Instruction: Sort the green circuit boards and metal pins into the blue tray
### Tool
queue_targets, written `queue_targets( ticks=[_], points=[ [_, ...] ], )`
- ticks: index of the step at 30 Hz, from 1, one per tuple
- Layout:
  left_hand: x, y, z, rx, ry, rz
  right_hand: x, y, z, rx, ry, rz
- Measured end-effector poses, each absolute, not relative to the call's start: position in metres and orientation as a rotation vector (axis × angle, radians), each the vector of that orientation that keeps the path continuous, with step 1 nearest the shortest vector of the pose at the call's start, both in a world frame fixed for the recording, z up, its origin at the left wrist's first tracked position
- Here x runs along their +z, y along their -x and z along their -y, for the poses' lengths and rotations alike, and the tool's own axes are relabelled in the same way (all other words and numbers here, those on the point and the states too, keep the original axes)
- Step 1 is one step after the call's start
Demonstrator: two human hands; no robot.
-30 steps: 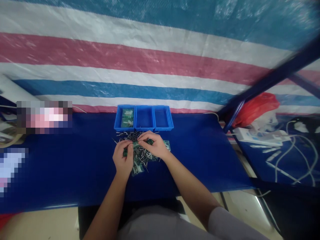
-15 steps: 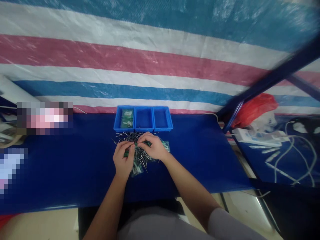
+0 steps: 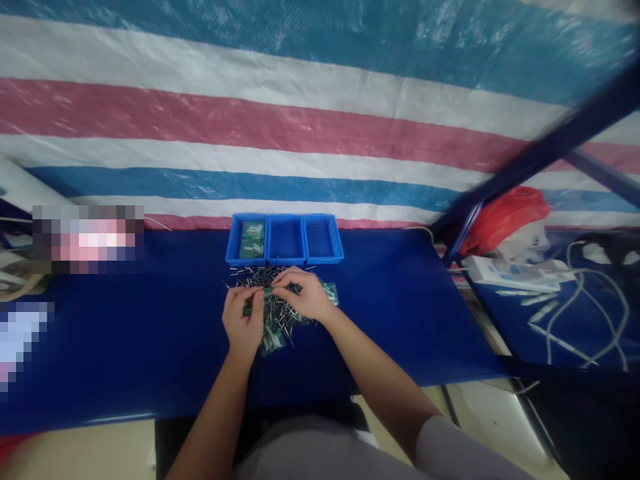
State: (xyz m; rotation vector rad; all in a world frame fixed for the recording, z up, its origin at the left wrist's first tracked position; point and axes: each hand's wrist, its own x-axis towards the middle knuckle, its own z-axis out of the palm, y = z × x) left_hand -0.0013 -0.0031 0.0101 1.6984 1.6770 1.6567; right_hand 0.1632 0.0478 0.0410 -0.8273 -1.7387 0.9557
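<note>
Over a pile of thin, dark and silvery metal pins, both hands pinch what looks like a small green plastic bag. My left hand grips its left side between thumb and fingertips. At the other side, my right hand has thumb and index finger closed on it. Fingers cover most of this bag, so its contents cannot be made out. A green-tinted clear packet with pale pieces lies at the pile's near edge, and another packet is just right of my right hand.
Behind the pile stands a blue three-compartment tray; its left compartment holds green packets. Beyond the blue table hangs a striped sheet. On the right are a blue metal post, a red plastic bag and white cables.
My left hand has shifted slightly left, away from the right one. More of the green bag shows between the fingertips. My right hand has hardly moved.
</note>
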Motion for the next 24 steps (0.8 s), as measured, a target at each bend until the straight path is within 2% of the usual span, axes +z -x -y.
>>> queue_targets(
  ticks=[12,24],
  points=[
    [0.0120,0.0021,0.0038,1.717,-1.681,-1.748,0.0360,-0.1660,-0.0540,1.072,0.831,1.673],
    [0.0088,0.0026,0.0021,1.664,-1.631,-1.708,0.0355,-0.1646,-0.0503,0.957,0.818,1.792]
  ],
)
